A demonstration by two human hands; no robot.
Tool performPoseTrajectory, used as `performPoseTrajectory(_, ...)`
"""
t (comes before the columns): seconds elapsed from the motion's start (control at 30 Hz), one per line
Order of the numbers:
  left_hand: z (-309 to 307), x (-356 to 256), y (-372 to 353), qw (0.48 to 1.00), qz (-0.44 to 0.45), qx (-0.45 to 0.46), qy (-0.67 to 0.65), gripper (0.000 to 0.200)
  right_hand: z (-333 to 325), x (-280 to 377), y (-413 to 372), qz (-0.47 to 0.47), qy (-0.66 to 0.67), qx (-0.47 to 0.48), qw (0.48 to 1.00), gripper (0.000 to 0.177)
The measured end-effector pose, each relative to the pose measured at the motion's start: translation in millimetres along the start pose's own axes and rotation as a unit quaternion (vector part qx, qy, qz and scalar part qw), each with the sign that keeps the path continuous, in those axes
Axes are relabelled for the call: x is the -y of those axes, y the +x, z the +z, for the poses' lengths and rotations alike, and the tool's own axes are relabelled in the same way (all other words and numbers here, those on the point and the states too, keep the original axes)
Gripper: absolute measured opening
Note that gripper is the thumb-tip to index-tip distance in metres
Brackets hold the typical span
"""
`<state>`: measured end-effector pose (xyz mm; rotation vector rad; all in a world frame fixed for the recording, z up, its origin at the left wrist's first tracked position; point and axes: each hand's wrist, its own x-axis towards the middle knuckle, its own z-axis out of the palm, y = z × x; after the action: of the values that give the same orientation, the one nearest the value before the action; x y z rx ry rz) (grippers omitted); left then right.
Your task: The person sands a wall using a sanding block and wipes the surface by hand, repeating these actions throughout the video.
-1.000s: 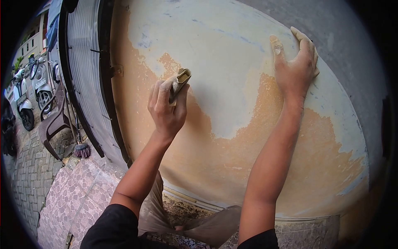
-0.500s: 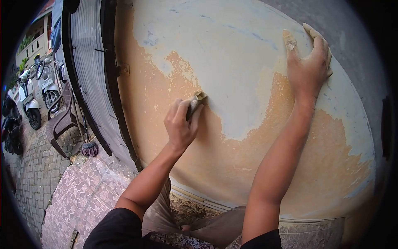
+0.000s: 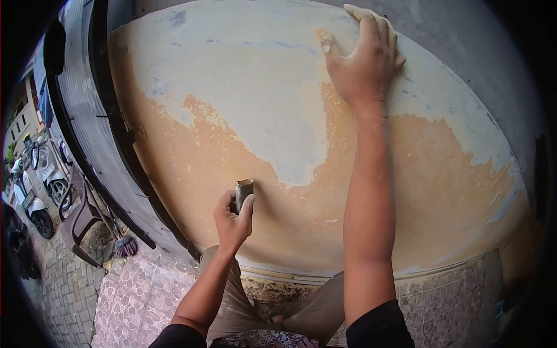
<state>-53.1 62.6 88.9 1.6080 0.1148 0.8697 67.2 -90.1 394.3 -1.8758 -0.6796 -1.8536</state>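
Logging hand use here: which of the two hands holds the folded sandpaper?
The left hand, lower down, grips the folded sandpaper against the wall; the right hand lies flat and empty higher up.

A pinkish-brown, pebble-patterned tiled floor (image 3: 133, 296) is running along the foot of the wall, meeting grey brick paving (image 3: 61, 290) on the left. A brown plastic chair (image 3: 78, 223) is standing on the paving, a purple-bristled broom (image 3: 125, 246) is resting just beside it, and white scooters (image 3: 33, 204) are standing farther off.

sandpaper (image 3: 244, 188) | folded, tan, likely worn | upright | pressed on wall (image 3: 243, 75), low in its orange patch
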Motion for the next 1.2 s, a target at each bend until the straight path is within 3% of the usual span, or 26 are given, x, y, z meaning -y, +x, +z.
performPoseTrajectory(0.03,-1.1,-5.6,-6.9,1.000,-0.015,0.004,-0.003,0.014,-2.1,0.3,-3.2,-0.012,0.005,0.020,1.000,0.066)
performPoseTrajectory(0.1,2.6,-14.8,-18.0,0.999,-0.028,0.021,-0.004,0.013,-2.2,-0.7,-22.9,-0.074,0.016,-0.033,0.997,0.066)
performPoseTrajectory(0.2,4.3,-34.3,-28.9,0.995,0.005,0.049,-0.087,0.014,-33.0,27.4,-99.9,0.009,0.135,0.067,0.988,0.077)
performPoseTrajectory(0.27,-1.4,-54.9,-38.2,0.980,-0.060,0.096,-0.162,0.013,-60.3,50.6,-175.7,0.102,0.323,0.158,0.928,0.078)
performPoseTrajectory(0.3,-13.5,-48.7,-40.6,0.977,-0.062,0.138,-0.153,0.014,-74.7,62.9,-218.8,0.182,0.409,0.216,0.868,0.076)
performPoseTrajectory(0.33,-18.4,-58.8,-44.6,0.977,-0.076,0.139,-0.141,0.016,-93.5,77.1,-252.1,0.306,0.514,0.276,0.753,0.070)
performPoseTrajectory(0.37,-23.9,-63.9,-46.9,0.974,-0.076,0.165,-0.138,0.017,-102.8,93.1,-292.6,0.447,0.620,0.274,0.584,0.061)
performPoseTrajectory(0.4,-30.2,-64.3,-49.4,0.970,-0.077,0.190,-0.131,0.018,-105.2,98.0,-333.9,0.478,0.673,0.285,0.487,0.055)
performPoseTrajectory(0.47,-41.6,-40.7,-56.9,0.958,-0.099,0.241,-0.120,0.031,-123.8,116.8,-378.8,0.614,0.740,0.219,0.167,0.055)
performPoseTrajectory(0.53,-44.1,-52.1,-67.0,0.927,-0.196,0.293,-0.126,0.034,-144.7,127.1,-380.2,0.660,0.717,0.200,0.096,0.058)
performPoseTrajectory(0.57,-49.3,-49.4,-68.6,0.910,-0.219,0.334,-0.114,0.034,-153.5,127.9,-374.4,0.666,0.714,0.195,0.093,0.059)
performPoseTrajectory(0.6,-52.7,-47.8,-69.9,0.889,-0.244,0.373,-0.104,0.035,-157.1,122.4,-376.9,0.636,0.740,0.216,0.045,0.059)
performPoseTrajectory(0.67,-51.2,-45.3,-74.9,0.880,-0.236,0.377,-0.165,0.035,-166.0,111.3,-378.9,0.582,0.774,0.242,0.062,0.056)
performPoseTrajectory(0.73,-58.2,-42.2,-72.8,0.829,-0.288,0.442,-0.187,0.038,-172.6,104.7,-379.0,0.567,0.777,0.265,0.069,0.054)
performPoseTrajectory(0.77,-61.4,-31.2,-68.0,0.832,-0.207,0.496,-0.137,0.048,-175.0,101.1,-380.3,0.548,0.780,0.293,0.078,0.052)
performPoseTrajectory(0.8,-61.0,-36.8,-66.1,0.832,-0.210,0.496,-0.135,0.048,-176.5,93.9,-384.3,0.528,0.782,0.325,0.071,0.050)
performPoseTrajectory(0.87,-51.5,-62.0,-49.4,0.841,-0.060,0.538,-0.005,0.066,-177.3,81.3,-385.5,0.497,0.784,0.358,0.100,0.051)
performPoseTrajectory(0.93,-51.7,-99.0,-16.2,0.846,0.047,0.511,0.146,0.089,-176.3,68.6,-403.4,0.522,0.755,0.369,0.144,0.054)
performPoseTrajectory(1.0,-49.9,-134.1,9.2,0.888,0.114,0.413,0.165,0.102,-168.9,51.4,-430.0,0.550,0.751,0.341,0.128,0.055)
performPoseTrajectory(1.07,-37.6,-180.5,33.0,0.865,0.279,0.353,0.223,0.098,-162.9,36.2,-455.7,0.583,0.734,0.330,0.111,0.056)
performPoseTrajectory(1.2,14.7,-242.0,86.3,0.789,0.511,0.204,0.272,0.090,-156.6,25.0,-527.1,0.705,0.616,0.329,0.123,0.058)
